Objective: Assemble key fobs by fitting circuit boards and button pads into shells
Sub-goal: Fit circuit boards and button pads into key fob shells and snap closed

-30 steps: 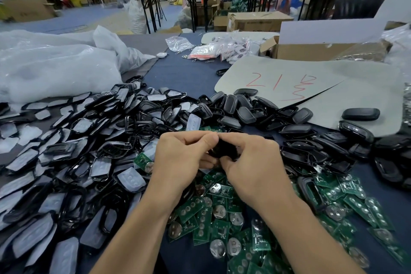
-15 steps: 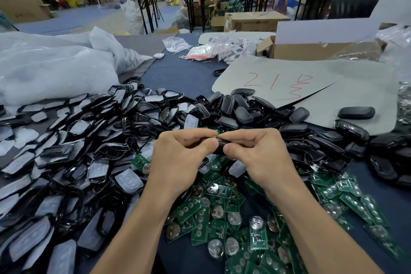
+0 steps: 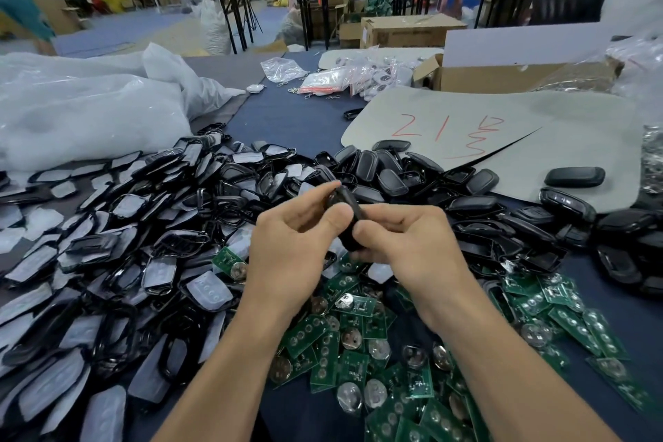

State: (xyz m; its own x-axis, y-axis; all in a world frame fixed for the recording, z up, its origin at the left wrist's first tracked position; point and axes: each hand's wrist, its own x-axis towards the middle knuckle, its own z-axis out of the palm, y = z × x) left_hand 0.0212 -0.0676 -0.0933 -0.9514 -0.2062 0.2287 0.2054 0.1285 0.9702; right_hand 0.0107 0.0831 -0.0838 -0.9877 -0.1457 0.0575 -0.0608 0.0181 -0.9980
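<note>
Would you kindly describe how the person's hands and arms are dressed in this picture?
The left hand and right hand wear no gloves; no ring, watch or wristband shows. The left forearm and right forearm are uncovered down to the frame's edge, with no sleeve in view.

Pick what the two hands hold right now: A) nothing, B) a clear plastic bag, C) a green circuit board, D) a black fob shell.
D: the left hand and right hand both pinch a black fob shell between thumbs and fingers, above the piles.
</note>
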